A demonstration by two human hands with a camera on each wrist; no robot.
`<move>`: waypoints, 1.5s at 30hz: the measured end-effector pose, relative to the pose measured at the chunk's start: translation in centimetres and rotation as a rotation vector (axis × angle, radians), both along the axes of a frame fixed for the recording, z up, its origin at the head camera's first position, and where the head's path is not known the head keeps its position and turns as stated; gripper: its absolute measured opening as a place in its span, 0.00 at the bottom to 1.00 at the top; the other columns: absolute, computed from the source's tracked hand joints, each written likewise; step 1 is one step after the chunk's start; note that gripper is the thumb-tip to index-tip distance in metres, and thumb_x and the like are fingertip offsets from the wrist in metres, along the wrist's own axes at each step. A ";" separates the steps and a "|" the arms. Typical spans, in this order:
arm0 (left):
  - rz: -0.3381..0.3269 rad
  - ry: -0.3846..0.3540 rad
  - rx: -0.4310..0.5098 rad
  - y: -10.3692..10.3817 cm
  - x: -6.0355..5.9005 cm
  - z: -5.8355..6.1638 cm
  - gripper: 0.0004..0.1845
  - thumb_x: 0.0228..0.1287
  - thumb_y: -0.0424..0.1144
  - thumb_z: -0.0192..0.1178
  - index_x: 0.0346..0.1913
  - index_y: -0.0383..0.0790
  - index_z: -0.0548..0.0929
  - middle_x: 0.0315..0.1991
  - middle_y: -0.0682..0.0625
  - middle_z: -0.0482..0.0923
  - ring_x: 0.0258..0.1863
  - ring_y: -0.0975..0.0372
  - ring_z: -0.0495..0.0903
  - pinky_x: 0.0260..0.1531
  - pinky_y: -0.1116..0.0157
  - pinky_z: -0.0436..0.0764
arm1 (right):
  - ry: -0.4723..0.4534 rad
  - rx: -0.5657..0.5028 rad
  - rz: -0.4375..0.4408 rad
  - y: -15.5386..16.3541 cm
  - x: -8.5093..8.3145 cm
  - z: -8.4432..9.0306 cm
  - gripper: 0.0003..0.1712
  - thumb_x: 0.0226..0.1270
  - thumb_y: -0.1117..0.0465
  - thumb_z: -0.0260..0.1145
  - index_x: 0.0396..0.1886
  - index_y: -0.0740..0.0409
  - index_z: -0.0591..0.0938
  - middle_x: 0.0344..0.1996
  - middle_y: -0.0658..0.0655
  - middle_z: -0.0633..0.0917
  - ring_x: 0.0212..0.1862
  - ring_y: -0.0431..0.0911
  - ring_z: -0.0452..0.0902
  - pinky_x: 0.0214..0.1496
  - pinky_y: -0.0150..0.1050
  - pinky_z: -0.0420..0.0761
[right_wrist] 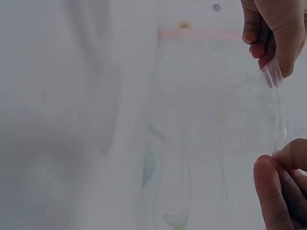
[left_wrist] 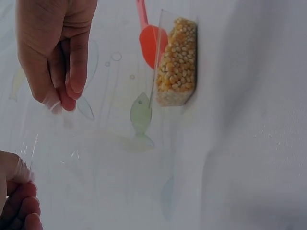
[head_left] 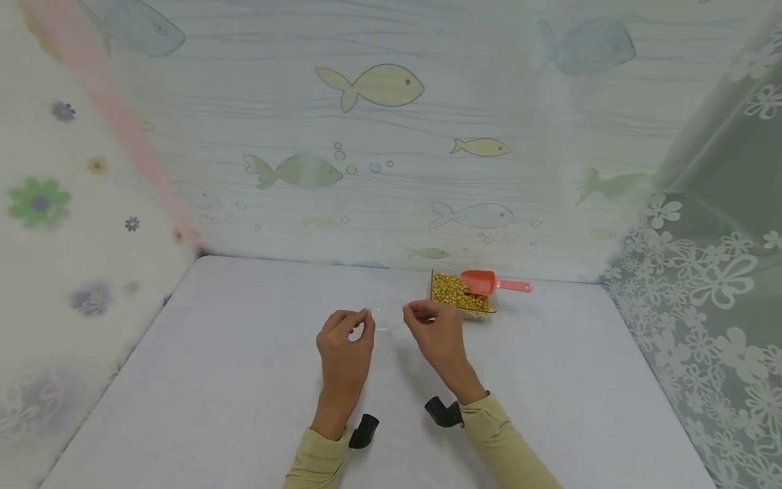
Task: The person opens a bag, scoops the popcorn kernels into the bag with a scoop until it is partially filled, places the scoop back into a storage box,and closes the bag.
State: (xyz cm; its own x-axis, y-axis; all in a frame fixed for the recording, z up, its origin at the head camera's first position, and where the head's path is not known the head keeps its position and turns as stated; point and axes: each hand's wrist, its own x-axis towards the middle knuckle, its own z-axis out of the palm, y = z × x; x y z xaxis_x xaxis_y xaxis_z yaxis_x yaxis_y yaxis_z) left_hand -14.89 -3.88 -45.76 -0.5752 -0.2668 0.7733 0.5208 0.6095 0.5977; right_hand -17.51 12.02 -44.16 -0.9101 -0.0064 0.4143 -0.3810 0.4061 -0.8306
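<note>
Between both hands, above the white table, a thin clear plastic bag point(head_left: 386, 319) is stretched along its edge; it is barely visible in the head view. My left hand point(head_left: 345, 350) pinches one end between thumb and fingers. The other end is pinched by my right hand point(head_left: 435, 334). The right wrist view shows the bag's shiny edge point(right_wrist: 279, 112) running between the two hands. Just beyond my right hand stands a clear container point(head_left: 482, 312) of yellow corn kernels point(head_left: 451, 291). A red scoop point(head_left: 479, 282) rests in it, handle pointing right.
The white table point(head_left: 244, 380) meets a fish-printed cloth point(head_left: 379, 170) behind the container. Flower-printed cloth point(head_left: 49, 285) hangs at left, and lacy floral cloth point(head_left: 727, 353) at right. Black curved pieces point(head_left: 364, 431) sit by both sleeve cuffs.
</note>
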 end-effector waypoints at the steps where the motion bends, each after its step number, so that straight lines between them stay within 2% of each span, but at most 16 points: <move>1: -0.004 -0.002 -0.007 0.0 0.0 0.0 0.05 0.53 0.19 0.69 0.33 0.27 0.90 0.26 0.43 0.82 0.24 0.54 0.80 0.24 0.59 0.81 | 0.001 -0.003 0.001 0.0 0.0 0.0 0.03 0.64 0.67 0.72 0.34 0.64 0.90 0.27 0.55 0.89 0.29 0.42 0.84 0.33 0.31 0.84; 7: -0.032 -0.018 -0.032 0.1 -0.2 0.1 0.04 0.52 0.19 0.68 0.30 0.27 0.89 0.24 0.43 0.82 0.22 0.55 0.79 0.21 0.56 0.81 | 0.010 -0.028 0.026 -0.1 0.0 0.0 0.03 0.65 0.68 0.71 0.34 0.64 0.90 0.25 0.55 0.89 0.27 0.42 0.84 0.29 0.32 0.84; 12: -0.046 -0.045 -0.019 0.0 -0.6 0.1 0.03 0.53 0.20 0.68 0.30 0.26 0.89 0.24 0.43 0.83 0.21 0.53 0.80 0.20 0.58 0.81 | 0.008 -0.021 0.052 -0.4 -0.2 0.0 0.03 0.65 0.68 0.71 0.35 0.65 0.90 0.25 0.55 0.89 0.26 0.41 0.83 0.29 0.32 0.83; 20: -0.031 -0.082 0.069 -0.3 -0.7 -0.7 0.03 0.52 0.20 0.69 0.30 0.28 0.90 0.23 0.43 0.84 0.20 0.53 0.80 0.20 0.57 0.80 | -0.046 -0.014 0.057 -0.7 -0.6 -0.4 0.04 0.66 0.68 0.70 0.35 0.64 0.90 0.26 0.56 0.88 0.25 0.41 0.82 0.27 0.32 0.82; 32: -0.010 -0.120 0.140 -0.2 -0.5 -1.0 0.04 0.53 0.19 0.68 0.30 0.29 0.90 0.22 0.44 0.83 0.21 0.54 0.79 0.20 0.62 0.76 | -0.040 -0.011 0.034 -0.7 -1.1 -0.6 0.04 0.65 0.69 0.70 0.33 0.65 0.90 0.23 0.55 0.88 0.23 0.39 0.82 0.25 0.32 0.81; 41: 0.008 -0.143 0.138 -0.2 -0.4 -1.2 0.04 0.53 0.20 0.68 0.30 0.29 0.90 0.22 0.44 0.83 0.21 0.58 0.78 0.21 0.67 0.75 | -0.067 -0.009 0.029 -0.6 -1.2 -0.6 0.04 0.65 0.68 0.70 0.34 0.65 0.90 0.24 0.55 0.88 0.24 0.41 0.82 0.25 0.31 0.81; 45: 0.002 -0.152 0.143 -0.1 -0.4 -1.2 0.03 0.53 0.21 0.69 0.30 0.29 0.90 0.22 0.45 0.83 0.21 0.59 0.78 0.21 0.64 0.76 | -0.056 -0.005 0.036 -0.5 -1.4 -0.7 0.03 0.64 0.69 0.70 0.33 0.64 0.90 0.23 0.55 0.88 0.23 0.41 0.82 0.25 0.31 0.80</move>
